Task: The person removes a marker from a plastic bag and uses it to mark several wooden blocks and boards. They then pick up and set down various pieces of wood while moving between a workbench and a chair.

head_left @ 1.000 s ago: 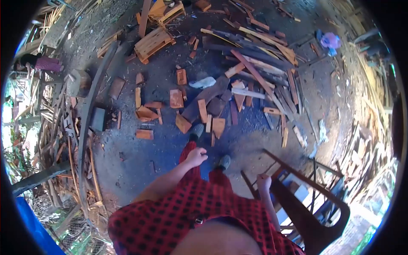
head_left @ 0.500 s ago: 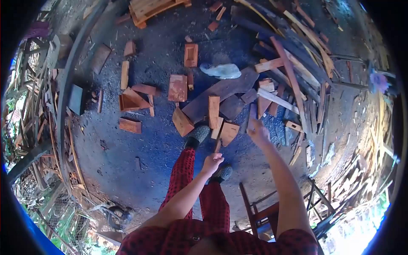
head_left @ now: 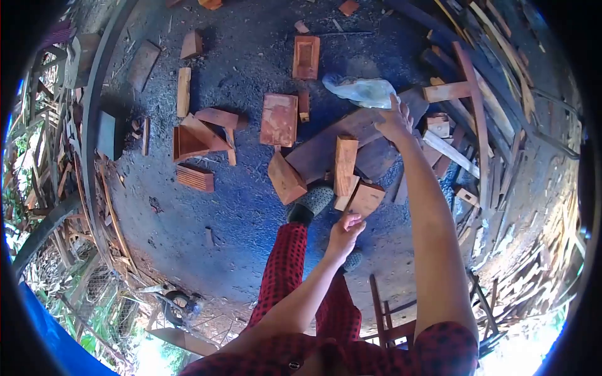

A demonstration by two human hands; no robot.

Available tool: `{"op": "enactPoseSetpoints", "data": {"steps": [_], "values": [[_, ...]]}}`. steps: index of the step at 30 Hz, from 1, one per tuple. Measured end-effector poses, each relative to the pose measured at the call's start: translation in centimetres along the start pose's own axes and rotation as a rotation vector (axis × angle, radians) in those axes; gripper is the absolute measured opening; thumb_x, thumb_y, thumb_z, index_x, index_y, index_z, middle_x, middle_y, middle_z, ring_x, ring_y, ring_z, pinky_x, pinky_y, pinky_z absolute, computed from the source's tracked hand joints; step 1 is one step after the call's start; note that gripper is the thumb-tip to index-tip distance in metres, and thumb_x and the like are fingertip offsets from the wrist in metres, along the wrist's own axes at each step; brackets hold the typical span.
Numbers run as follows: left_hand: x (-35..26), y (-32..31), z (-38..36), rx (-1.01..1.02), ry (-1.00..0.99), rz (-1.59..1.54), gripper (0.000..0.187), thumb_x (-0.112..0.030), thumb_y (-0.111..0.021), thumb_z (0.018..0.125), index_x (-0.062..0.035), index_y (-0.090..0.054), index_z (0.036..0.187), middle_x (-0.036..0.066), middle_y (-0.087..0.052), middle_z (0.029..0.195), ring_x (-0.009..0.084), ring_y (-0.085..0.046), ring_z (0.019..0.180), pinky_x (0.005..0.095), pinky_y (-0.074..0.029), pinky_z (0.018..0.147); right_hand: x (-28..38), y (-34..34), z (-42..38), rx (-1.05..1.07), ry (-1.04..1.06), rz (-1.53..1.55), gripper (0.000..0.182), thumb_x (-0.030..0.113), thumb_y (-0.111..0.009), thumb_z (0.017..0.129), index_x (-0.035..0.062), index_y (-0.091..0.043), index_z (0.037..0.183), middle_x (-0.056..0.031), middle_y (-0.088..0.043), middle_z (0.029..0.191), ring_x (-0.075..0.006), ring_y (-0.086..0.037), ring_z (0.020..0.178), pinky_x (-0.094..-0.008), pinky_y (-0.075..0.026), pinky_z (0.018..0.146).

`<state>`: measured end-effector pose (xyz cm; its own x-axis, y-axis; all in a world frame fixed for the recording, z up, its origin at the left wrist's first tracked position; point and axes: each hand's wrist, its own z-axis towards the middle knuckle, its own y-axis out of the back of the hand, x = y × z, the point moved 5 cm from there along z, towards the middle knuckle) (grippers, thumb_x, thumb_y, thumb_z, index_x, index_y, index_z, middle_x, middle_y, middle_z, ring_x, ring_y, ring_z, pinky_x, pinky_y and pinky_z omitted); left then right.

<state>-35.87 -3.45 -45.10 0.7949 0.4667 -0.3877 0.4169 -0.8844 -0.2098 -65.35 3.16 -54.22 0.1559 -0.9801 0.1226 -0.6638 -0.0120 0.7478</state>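
The right hand (head_left: 396, 122) reaches to the right end of the crumpled, whitish plastic bag (head_left: 360, 92), which lies far off by the big, dark, flat board (head_left: 320, 147), maybe partly propped up on it. The left hand (head_left: 345, 237) is nearer, with its fingers loosely curled just by the brown, flat-sided wood block (head_left: 365, 199), maybe held low for balance as the person leans. The right fingers are a bit spread, but I cannot tell if they pinch the bag, what the left palm hides, or what is inside the bag
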Motion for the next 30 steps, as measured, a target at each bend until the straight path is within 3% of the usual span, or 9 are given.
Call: {"op": "enactPoseSetpoints", "data": {"steps": [5,8,11,14,18,20,23,26,30], "values": [[-0.6,0.3,0.6,0.010,0.048,-0.031,0.045,-0.027,-0.059,0.086,-0.0029,-0.050,0.123,0.007,-0.060,0.109,0.0147,-0.058,0.095,0.0280,-0.044,0.075,0.2,-1.2,3.3,0.030,-0.025,-0.086,0.040,0.029,-0.061,0.073,0.0192,-0.064,0.112,-0.0015,-0.023,0.148,-0.0314,-0.013,0.138,-0.0559,-0.015,0.108],[-0.6,0.1,0.7,0.008,0.044,-0.059,0.045,-0.028,-0.058,0.086,-0.0028,-0.050,0.123,0.007,-0.060,0.107,0.0148,-0.058,0.094,0.0279,-0.044,0.075,-1.2,-0.5,6.0,-0.058,0.006,0.050,0.039,0.030,-0.063,0.072,0.0192,-0.066,0.110,-0.0023,-0.038,0.140,-0.0271,-0.026,0.134,-0.0583,-0.014,0.106],[-0.6,-0.3,0.7,0.006,0.041,-0.067,0.044,-0.028,-0.058,0.087,-0.0031,-0.051,0.122,0.007,-0.061,0.104,0.0145,-0.058,0.094,0.0279,-0.044,0.074,-3.3,1.0,9.9,-0.189,0.182,0.533,0.045,0.034,-0.070,0.069,0.0113,-0.066,0.108,-0.0098,-0.063,0.108,-0.0282,-0.059,0.103,-0.0394,-0.039,0.095],[-0.6,-0.9,0.9,0.037,0.050,-0.054,0.042,-0.027,-0.059,0.087,-0.0033,-0.052,0.120,0.006,-0.061,0.102,0.0141,-0.059,0.093,0.0278,-0.044,0.074,-2.6,3.2,8.9,-0.121,0.050,0.902,0.043,0.032,-0.072,0.068,0.0087,-0.068,0.104,-0.0149,-0.065,0.102,-0.0300,-0.061,0.097,-0.0321,-0.044,0.086],[-0.4,-1.2,1.1,0.036,0.051,-0.057,0.040,-0.026,-0.058,0.087,-0.0035,-0.052,0.119,0.006,-0.061,0.103,0.0136,-0.059,0.092,0.0277,-0.044,0.073,-2.5,2.4,9.7,-0.184,0.049,0.895,0.045,0.029,-0.073,0.068,0.0086,-0.066,0.107,-0.0179,-0.060,0.109,-0.0298,-0.058,0.104,-0.0342,-0.043,0.091],[-0.4,-1.3,1.0,0.039,0.038,-0.073,0.040,-0.026,-0.058,0.087,-0.0033,-0.052,0.119,0.005,-0.061,0.103,0.0133,-0.058,0.092,0.0277,-0.044,0.072,-2.6,2.5,9.6,-0.427,0.039,0.468,0.054,0.026,-0.071,0.069,0.0089,-0.058,0.119,-0.0169,-0.050,0.124,-0.0309,-0.053,0.110,-0.0368,-0.041,0.094],[-0.4,-1.4,1.1,0.040,0.032,-0.081,0.040,-0.026,-0.058,0.087,-0.0034,-0.052,0.119,0.005,-0.061,0.103,0.0129,-0.058,0.091,0.0275,-0.044,0.073,-1.5,3.3,7.1,-0.362,-0.239,0.290,0.059,0.021,-0.067,0.071,0.0110,-0.049,0.126,-0.0151,-0.039,0.132,-0.0316,-0.044,0.120,-0.0428,-0.038,0.097],[-1.0,-1.7,0.9,0.045,0.049,-0.097,0.040,-0.026,-0.059,0.087,-0.0034,-0.053,0.119,0.005,-0.061,0.103,0.0122,-0.058,0.091,0.0272,-0.044,0.074,0.5,3.6,4.9,-0.388,-0.262,0.052,0.058,0.017,-0.063,0.072,0.0112,-0.046,0.127,-0.0133,-0.039,0.130,-0.0320,-0.041,0.121,-0.0477,-0.037,0.096],[-1.1,-1.7,1.2,0.048,0.048,-0.107,0.040,-0.027,-0.059,0.087,-0.0032,-0.053,0.119,0.005,-0.061,0.103,0.0114,-0.057,0.091,0.0269,-0.043,0.074,3.5,4.4,4.0,-0.570,0.033,-0.295,0.045,0.014,-0.060,0.072,0.0078,-0.054,0.116,-0.0120,-0.043,0.124,-0.0305,-0.038,0.121,-0.0488,-0.036,0.096]]}}
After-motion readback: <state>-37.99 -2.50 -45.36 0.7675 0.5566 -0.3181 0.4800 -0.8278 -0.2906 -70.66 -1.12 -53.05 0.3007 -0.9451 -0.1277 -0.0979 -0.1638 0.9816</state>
